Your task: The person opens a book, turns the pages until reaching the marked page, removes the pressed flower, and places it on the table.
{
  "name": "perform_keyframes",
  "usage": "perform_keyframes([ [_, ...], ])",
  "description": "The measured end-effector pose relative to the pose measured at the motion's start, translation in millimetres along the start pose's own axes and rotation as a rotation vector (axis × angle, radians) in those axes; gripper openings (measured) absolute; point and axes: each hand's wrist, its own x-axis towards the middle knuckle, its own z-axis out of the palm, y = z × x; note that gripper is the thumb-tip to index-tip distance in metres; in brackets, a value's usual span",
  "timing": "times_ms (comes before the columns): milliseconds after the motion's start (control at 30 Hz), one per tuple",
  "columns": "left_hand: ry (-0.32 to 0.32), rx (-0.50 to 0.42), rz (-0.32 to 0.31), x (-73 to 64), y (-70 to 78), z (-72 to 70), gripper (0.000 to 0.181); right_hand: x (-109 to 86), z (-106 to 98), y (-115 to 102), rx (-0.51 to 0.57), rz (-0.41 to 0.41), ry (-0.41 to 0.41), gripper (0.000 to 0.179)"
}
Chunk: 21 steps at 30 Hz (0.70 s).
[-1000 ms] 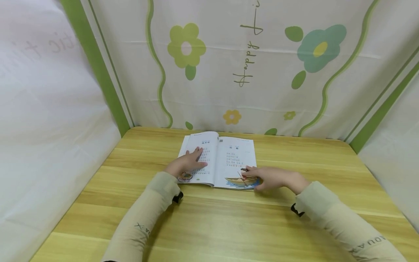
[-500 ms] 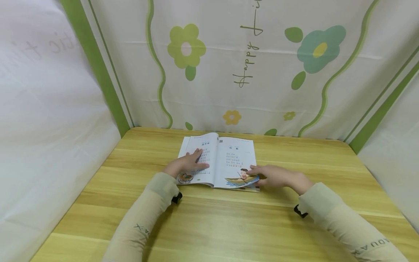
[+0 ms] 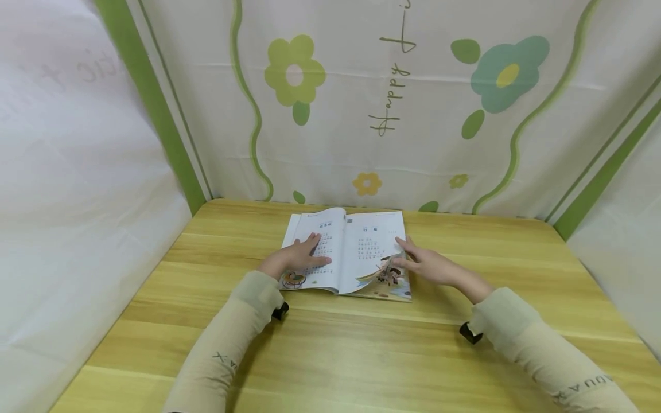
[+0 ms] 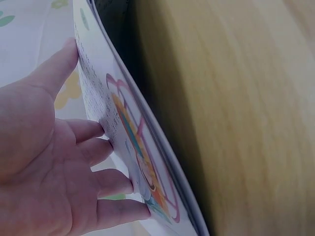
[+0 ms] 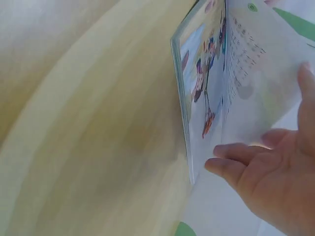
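Note:
An open book with printed text and coloured pictures lies on the wooden table. My left hand rests on its left page, fingers spread; the left wrist view shows fingertips touching the paper beside a round orange drawing. At the lower right corner, my right hand holds a page between thumb and fingers. That page is bent upward off the stack, and a picture of figures shows on the page below. In the right wrist view, the thumb lies against the raised page's underside, with some fingers beyond its edge.
The wooden table extends around the book. Behind it hangs a white cloth printed with flowers and green wavy lines. Similar white cloth walls stand at the left and right sides.
My right hand has moved up and lifted the lower right corner of the right page, uncovering the picture beneath. The left hand has stayed in place on the left page.

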Motion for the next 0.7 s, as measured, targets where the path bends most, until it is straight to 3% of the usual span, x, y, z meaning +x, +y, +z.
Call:
perform_keyframes([
  [300,0.003,0.001,-0.003,-1.8,0.8,-0.7,0.089,6.2,6.0,-6.4,0.267,-0.069,0.019,0.095],
  [467,0.003,0.004,-0.005,-2.1,0.9,-0.9,0.088,12.4,13.6,-17.2,0.336,-0.132,0.089,0.096],
  [700,0.012,-0.02,0.0,-2.5,0.1,-0.9,0.088,22.5,26.6,-39.2,0.387,-0.244,0.139,0.082],
])
